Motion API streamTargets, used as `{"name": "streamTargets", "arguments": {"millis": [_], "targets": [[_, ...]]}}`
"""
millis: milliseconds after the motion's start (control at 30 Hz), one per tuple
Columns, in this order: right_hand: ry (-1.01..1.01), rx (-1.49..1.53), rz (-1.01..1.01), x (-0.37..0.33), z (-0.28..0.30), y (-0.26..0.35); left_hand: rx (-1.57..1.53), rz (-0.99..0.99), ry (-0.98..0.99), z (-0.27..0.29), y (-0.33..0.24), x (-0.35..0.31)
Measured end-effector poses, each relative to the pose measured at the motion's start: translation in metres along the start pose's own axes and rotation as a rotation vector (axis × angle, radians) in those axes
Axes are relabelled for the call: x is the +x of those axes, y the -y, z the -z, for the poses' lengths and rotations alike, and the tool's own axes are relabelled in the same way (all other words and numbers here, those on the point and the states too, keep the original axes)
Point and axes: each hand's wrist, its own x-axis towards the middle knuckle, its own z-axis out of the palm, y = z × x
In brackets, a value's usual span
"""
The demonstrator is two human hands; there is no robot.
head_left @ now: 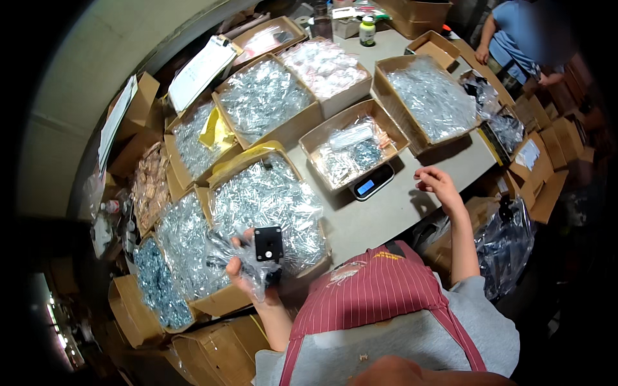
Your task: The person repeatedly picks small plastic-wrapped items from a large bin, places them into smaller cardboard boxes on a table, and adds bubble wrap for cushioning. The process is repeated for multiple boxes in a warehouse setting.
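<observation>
My left hand (239, 270) is closed around crinkled clear plastic bags (222, 251), over a carton of clear bags filled with silvery hardware (267, 199). A black square device (268, 243) sits at that wrist and hides part of the hand. My right hand (439, 186) hangs above the table with its fingers loosely bent and apart, and nothing shows in it. Just left of it, a digital scale (373, 183) with a lit blue display carries an open carton (328, 174). Inside that carton lie bagged small parts and a white packet (351, 136).
More open cartons of bagged hardware surround the left side, among them bluish bags (158, 283) and brown bags (151, 183). A large carton of clear bags (428, 96) stands beyond the scale. Clipboards (203, 71) lean at the back. Another person (521, 45) is at far right.
</observation>
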Motion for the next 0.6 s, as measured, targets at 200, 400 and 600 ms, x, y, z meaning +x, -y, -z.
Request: {"name": "streamTargets", "arguments": {"millis": [200,400,600], "targets": [[0.048,-0.134,-0.109,0.047,0.015,0.034,-0.212,-0.056,0.14,-0.007,0.009,-0.013],[0.143,-0.174,-0.195,0.068,0.025,0.041,-0.172,0.08,0.039,-0.041,0.072,-0.006],[0.152,-0.066,-0.216,0.083,0.021,0.021,-0.036,0.067,-0.236,-0.041,0.104,0.012]]}}
